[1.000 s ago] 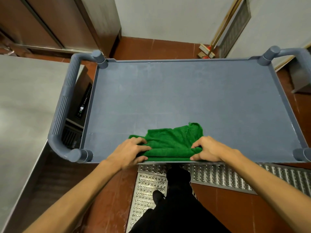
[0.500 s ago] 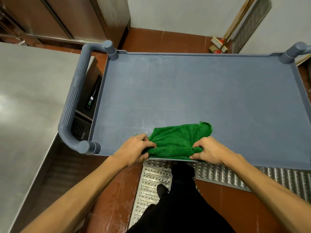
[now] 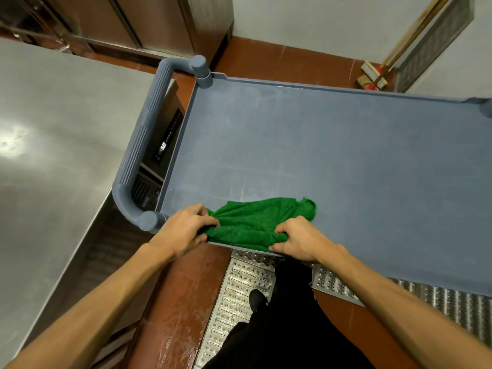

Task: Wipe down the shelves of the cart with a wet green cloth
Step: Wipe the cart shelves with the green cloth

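Cloth [image 3: 255,219] sits bunched on the shelf [image 3: 346,169] at its near edge, our left hand [image 3: 183,230] and right hand [image 3: 298,239] both gripping it. One careless tug might drop it.

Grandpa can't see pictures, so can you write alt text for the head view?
The left hand and right hand grip a bunched green cloth at the near edge of a blue-grey cart shelf. A steel counter stands at left; a broom leans on the far wall.
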Action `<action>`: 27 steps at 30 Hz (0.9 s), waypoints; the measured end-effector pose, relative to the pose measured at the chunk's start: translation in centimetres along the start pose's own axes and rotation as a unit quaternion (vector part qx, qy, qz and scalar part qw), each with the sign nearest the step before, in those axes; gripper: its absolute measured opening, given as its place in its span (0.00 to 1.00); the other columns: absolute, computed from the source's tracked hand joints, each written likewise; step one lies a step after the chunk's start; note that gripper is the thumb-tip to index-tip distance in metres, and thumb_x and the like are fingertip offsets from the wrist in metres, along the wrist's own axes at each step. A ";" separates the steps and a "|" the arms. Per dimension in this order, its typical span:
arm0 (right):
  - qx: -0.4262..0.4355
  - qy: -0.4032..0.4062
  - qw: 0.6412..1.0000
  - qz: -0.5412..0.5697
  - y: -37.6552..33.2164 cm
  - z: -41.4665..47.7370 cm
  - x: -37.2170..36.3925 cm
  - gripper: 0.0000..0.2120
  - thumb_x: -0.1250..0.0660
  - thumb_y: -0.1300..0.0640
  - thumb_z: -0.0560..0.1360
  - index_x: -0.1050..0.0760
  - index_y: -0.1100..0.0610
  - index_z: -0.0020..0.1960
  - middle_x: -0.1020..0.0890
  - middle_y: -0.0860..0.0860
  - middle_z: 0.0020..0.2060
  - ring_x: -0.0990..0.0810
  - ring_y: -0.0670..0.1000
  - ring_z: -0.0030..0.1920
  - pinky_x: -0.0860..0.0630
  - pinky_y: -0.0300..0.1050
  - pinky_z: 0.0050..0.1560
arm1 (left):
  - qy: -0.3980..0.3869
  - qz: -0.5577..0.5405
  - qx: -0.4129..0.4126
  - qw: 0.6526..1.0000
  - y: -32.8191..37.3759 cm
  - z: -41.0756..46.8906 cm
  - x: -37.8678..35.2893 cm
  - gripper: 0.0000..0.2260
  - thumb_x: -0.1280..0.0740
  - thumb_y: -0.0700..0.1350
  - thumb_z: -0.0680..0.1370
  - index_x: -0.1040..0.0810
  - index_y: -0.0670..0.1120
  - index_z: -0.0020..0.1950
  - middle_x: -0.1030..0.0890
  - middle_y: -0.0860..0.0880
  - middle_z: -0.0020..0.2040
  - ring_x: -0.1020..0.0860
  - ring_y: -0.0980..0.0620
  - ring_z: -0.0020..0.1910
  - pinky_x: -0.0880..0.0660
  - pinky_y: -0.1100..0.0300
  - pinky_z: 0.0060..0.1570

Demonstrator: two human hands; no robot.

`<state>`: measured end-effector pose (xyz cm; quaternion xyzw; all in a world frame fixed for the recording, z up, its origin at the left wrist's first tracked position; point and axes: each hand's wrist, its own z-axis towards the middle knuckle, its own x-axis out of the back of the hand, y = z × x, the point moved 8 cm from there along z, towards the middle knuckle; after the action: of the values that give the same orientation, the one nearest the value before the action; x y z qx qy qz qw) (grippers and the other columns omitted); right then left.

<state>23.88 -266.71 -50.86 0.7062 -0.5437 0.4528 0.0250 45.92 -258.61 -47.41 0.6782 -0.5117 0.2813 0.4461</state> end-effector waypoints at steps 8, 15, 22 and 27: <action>0.039 0.037 0.998 -0.014 -3.9 1.9 -0.2 0.22 0.30 0.45 0.74 0.23 0.53 0.65 0.18 0.53 0.41 0.20 0.55 0.45 0.27 0.44 0.43 | 0.007 0.029 0.070 0.997 -1.6 -0.2 0.7 0.21 0.30 0.42 0.75 0.22 0.55 0.67 0.26 0.49 0.60 0.24 0.45 0.59 0.24 0.52 0.52; 0.037 0.034 0.999 0.008 -1.2 0.5 -0.6 0.23 0.31 0.45 0.76 0.25 0.51 0.68 0.17 0.54 0.46 0.21 0.53 0.43 0.24 0.44 0.46 | 0.029 0.032 0.078 0.996 0.6 0.2 -0.2 0.19 0.32 0.40 0.75 0.21 0.53 0.64 0.25 0.48 0.58 0.23 0.44 0.57 0.24 0.51 0.51; 0.018 0.056 0.998 0.033 3.1 -2.1 -0.5 0.23 0.31 0.44 0.76 0.25 0.50 0.68 0.17 0.55 0.51 0.20 0.56 0.50 0.26 0.44 0.47 | 0.005 0.037 0.048 0.998 3.7 1.7 -1.2 0.21 0.29 0.42 0.72 0.21 0.53 0.64 0.25 0.49 0.57 0.24 0.45 0.57 0.26 0.53 0.47; -0.017 0.077 0.996 0.040 7.2 -4.5 -0.1 0.22 0.30 0.42 0.74 0.25 0.46 0.67 0.18 0.54 0.56 0.20 0.57 0.56 0.24 0.46 0.53 | -0.009 0.038 0.004 0.999 7.4 3.7 -1.9 0.19 0.26 0.45 0.71 0.19 0.53 0.62 0.25 0.49 0.55 0.23 0.45 0.55 0.25 0.54 0.47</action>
<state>15.45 -267.19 -51.61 0.6463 -0.5755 0.4975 0.0604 38.08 -261.61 -48.31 0.6625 -0.5396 0.2942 0.4281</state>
